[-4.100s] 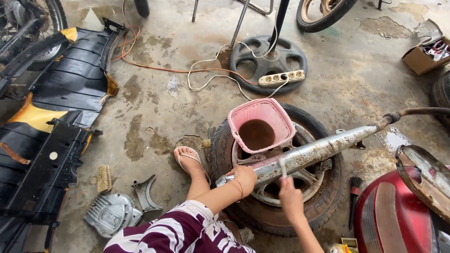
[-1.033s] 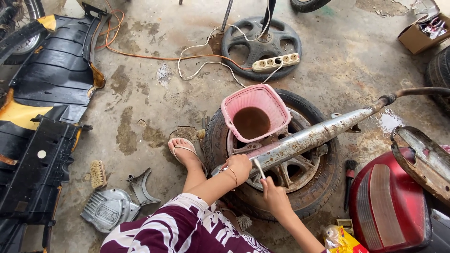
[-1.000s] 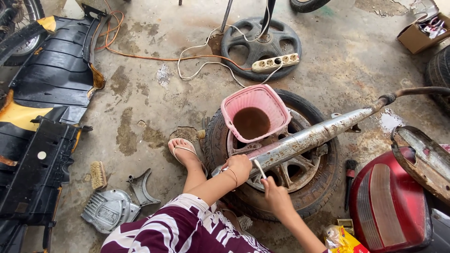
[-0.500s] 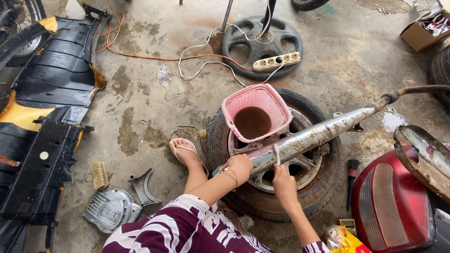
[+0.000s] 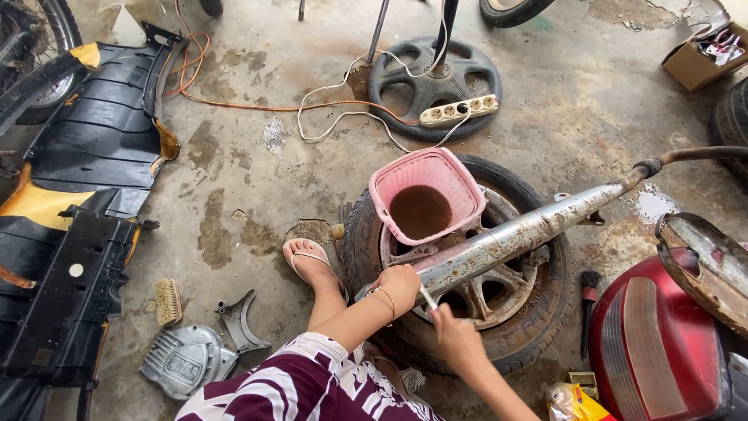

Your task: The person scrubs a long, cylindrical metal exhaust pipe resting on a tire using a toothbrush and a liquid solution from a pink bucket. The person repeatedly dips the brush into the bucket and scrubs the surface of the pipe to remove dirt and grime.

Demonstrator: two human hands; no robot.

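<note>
A long, worn metal exhaust pipe point(image 5: 530, 230) lies across a car wheel with its tyre point(image 5: 538, 343) on the concrete floor. My left hand point(image 5: 400, 286) grips the pipe's near end. My right hand point(image 5: 454, 337) holds a thin white-handled brush point(image 5: 428, 297) against the pipe, just beside my left hand. A pink plastic basket point(image 5: 460, 175) holding brown liquid rests on the wheel behind the pipe. My sandalled foot point(image 5: 310, 263) is planted left of the tyre.
Black and yellow motorcycle body panels point(image 5: 86, 203) lie at the left. A scrub brush point(image 5: 167, 301) and a grey engine cover point(image 5: 187, 360) sit near my leg. A power strip point(image 5: 460, 111) rests on a wheel rim point(image 5: 405, 74). A red tail panel point(image 5: 662, 335) stands at the right.
My right hand has slid back down the pipe toward my left hand with the brush. My left hand has stayed gripping the pipe's near end.
</note>
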